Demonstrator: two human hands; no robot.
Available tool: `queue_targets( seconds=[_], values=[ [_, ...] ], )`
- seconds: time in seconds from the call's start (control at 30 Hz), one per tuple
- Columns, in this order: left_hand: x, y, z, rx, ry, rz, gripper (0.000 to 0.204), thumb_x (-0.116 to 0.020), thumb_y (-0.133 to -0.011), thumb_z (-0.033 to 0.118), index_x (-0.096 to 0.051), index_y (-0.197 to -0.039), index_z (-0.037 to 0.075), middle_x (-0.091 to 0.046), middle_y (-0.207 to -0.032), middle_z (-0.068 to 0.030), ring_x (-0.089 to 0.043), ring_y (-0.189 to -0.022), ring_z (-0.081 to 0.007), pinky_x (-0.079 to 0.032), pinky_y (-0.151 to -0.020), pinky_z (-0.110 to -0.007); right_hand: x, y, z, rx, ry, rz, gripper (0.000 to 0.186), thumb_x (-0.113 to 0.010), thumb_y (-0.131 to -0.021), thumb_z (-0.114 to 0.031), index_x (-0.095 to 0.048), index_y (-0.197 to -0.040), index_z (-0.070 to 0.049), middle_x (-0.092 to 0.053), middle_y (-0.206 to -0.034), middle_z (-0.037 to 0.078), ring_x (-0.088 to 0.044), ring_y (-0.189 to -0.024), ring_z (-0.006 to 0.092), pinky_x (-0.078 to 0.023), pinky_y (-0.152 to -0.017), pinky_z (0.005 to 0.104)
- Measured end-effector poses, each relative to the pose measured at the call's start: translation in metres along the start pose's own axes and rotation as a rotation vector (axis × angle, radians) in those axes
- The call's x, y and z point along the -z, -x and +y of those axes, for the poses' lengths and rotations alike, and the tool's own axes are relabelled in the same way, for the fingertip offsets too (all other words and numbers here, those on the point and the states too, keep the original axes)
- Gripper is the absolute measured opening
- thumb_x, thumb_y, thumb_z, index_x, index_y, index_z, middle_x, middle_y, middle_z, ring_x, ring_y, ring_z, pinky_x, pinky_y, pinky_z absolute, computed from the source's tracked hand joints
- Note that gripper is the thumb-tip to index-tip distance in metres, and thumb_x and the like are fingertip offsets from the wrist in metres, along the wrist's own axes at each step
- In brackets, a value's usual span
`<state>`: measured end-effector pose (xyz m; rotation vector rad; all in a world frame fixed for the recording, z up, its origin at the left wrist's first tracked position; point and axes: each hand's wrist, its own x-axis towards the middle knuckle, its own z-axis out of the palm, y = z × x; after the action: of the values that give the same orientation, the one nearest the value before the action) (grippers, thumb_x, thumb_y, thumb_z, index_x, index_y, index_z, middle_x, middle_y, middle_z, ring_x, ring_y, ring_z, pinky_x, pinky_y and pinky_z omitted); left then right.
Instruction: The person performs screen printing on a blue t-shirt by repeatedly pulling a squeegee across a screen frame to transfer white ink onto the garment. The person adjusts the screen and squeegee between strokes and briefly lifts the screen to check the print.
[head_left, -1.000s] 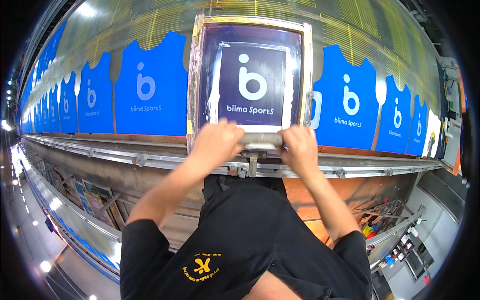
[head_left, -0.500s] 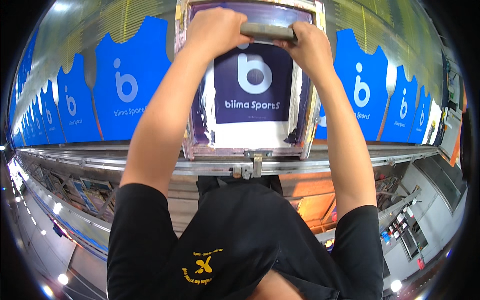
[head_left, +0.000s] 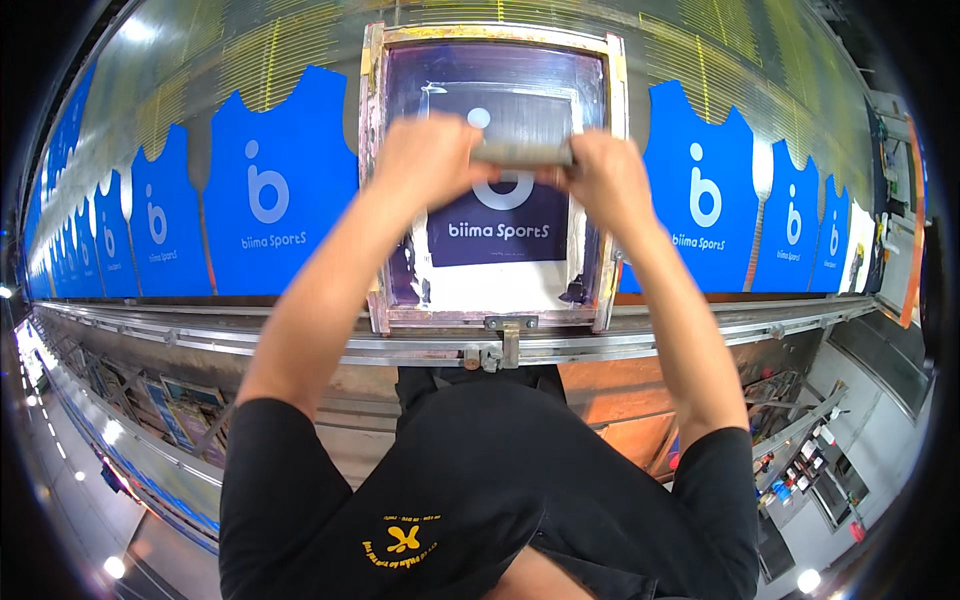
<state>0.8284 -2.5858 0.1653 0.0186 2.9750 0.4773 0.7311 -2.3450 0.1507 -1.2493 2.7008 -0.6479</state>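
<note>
Squeegee lies crosswise over the framed screen; my left hand and right hand curl tightly round its ends, the surest hold. I judge it stiff, fairly light.

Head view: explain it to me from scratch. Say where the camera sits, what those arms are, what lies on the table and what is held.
No machine arms here: these are a person's own bare arms, seen from a fisheye camera on their head looking down, which is why straight edges bend. The left hand and right hand grip opposite ends of a grey-brown bar above a rectangular frame. Inside the frame is a dark purple screen with a pale emblem, and a white band along its near end. To either side, blue vest-shaped pieces with pale prints lie in a row on the long table. A metal rail runs along its near edge.
</note>
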Motion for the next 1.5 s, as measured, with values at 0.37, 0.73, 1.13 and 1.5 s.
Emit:
queue_targets(
  seconds=[0.37,0.73,1.13,1.5],
  values=[
    [-0.022,-0.026,-0.024,-0.017,-0.035,0.080,0.044,-0.083,-0.080,0.056,-0.076,-0.089,0.014,-0.076,-0.083,-0.0132,-0.075,-0.081,-0.0377,-0.059,-0.072,-0.051,-0.023,-0.023,0.019,0.018,-0.022,0.048,0.051,-0.090,-0.078,-0.045,-0.064,-0.083,-0.001,-0.065,-0.080,0.016,-0.065,-0.080,0.0403,-0.052,-0.071,0.0513],
    [-0.042,0.122,0.044,0.096,0.084,-0.215,0.046,-0.089,-0.075,0.053,-0.075,-0.085,0.010,-0.073,-0.078,-0.0092,-0.074,-0.080,-0.0326,-0.057,-0.071,-0.046,-0.032,0.123,-0.054,-0.028,-0.144,-0.100,0.048,-0.095,-0.072,-0.039,-0.067,-0.087,-0.003,-0.067,-0.077,0.013,-0.067,-0.077,0.0383,-0.051,-0.073,0.0489],
    [0.012,0.026,0.015,0.031,0.239,-0.519,0.058,-0.089,-0.068,0.056,-0.083,-0.102,0.009,-0.080,-0.095,-0.0170,-0.077,-0.094,-0.0363,-0.060,-0.082,-0.048,0.009,0.087,0.031,-0.379,-0.377,0.313,0.042,-0.080,-0.097,-0.039,-0.075,-0.111,0.000,-0.075,-0.100,0.011,-0.069,-0.094,0.0182,-0.055,-0.085,0.0350],
    [0.016,-0.091,-0.047,-0.081,0.072,0.050,0.035,-0.082,-0.084,0.046,-0.077,-0.094,0.012,-0.077,-0.088,-0.0128,-0.075,-0.090,-0.0361,-0.058,-0.078,-0.052,-0.015,0.099,0.068,-1.097,-0.937,0.103,0.042,-0.075,-0.102,-0.038,-0.068,-0.130,-0.007,-0.056,-0.079,-0.003,-0.048,-0.060,0.0055,-0.039,-0.051,0.0246]
  ],
)
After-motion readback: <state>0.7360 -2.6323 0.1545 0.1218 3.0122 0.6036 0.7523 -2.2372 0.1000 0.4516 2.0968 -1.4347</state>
